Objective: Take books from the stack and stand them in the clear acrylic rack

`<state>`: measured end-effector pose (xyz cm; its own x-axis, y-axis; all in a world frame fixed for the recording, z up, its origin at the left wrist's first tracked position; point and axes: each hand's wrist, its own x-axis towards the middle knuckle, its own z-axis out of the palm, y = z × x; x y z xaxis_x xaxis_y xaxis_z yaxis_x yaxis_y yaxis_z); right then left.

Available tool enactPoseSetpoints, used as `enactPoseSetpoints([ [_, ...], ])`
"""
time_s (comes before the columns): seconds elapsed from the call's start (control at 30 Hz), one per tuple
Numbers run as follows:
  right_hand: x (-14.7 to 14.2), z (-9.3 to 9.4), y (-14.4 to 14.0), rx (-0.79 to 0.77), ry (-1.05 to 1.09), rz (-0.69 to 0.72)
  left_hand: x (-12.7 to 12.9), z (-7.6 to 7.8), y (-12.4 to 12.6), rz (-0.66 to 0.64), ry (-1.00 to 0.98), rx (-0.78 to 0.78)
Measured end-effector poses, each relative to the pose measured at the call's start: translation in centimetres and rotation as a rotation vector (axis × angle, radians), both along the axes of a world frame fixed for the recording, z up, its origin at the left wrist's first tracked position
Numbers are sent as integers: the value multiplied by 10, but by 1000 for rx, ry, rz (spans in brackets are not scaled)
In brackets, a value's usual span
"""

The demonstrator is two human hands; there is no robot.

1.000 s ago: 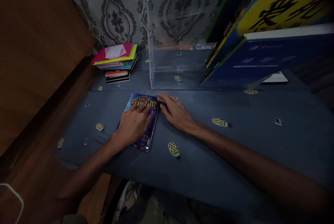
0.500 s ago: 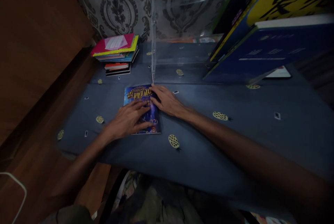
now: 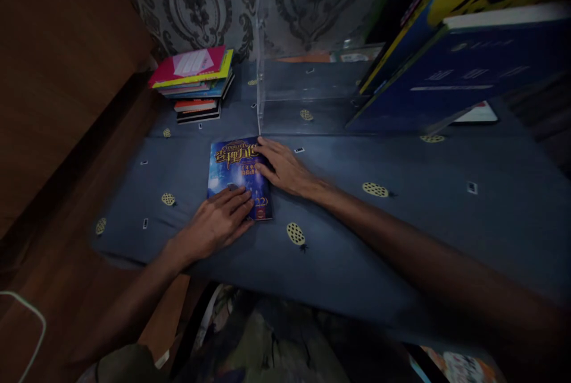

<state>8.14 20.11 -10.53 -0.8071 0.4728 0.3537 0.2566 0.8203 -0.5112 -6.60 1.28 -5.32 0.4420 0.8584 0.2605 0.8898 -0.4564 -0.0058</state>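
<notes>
A thin blue book (image 3: 238, 172) with gold lettering lies face up on the dark cloth-covered table (image 3: 339, 258). My left hand (image 3: 220, 216) rests flat over its lower left corner, fingers stretched out across the cover. At the book's upper right edge lies my right hand (image 3: 283, 166), its fingers extended and the fingertips touching the cover. Neither hand grasps the book. My left hand hides the bottom left part of the cover.
A stack of books (image 3: 198, 82) stands at the back left. Behind the blue book is a clear plastic stand (image 3: 260, 74). Large upright books, with a blue one (image 3: 428, 79) in front, lean at the back right. A patterned wall (image 3: 196, 2) rises behind.
My left hand has slid down the cover toward the book's lower left corner, uncovering more of the picture. My right hand stays at the upper right edge. The view has shifted slightly.
</notes>
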Motion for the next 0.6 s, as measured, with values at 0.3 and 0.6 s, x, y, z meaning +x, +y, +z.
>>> enactPoseSetpoints([
  [0.3,28,4,-26,-91,26,67,-3,8,1,-32,-71,-40],
  [0.6,53,10,-49,-135,-74,117,0,5,-1,-19,8,-30],
])
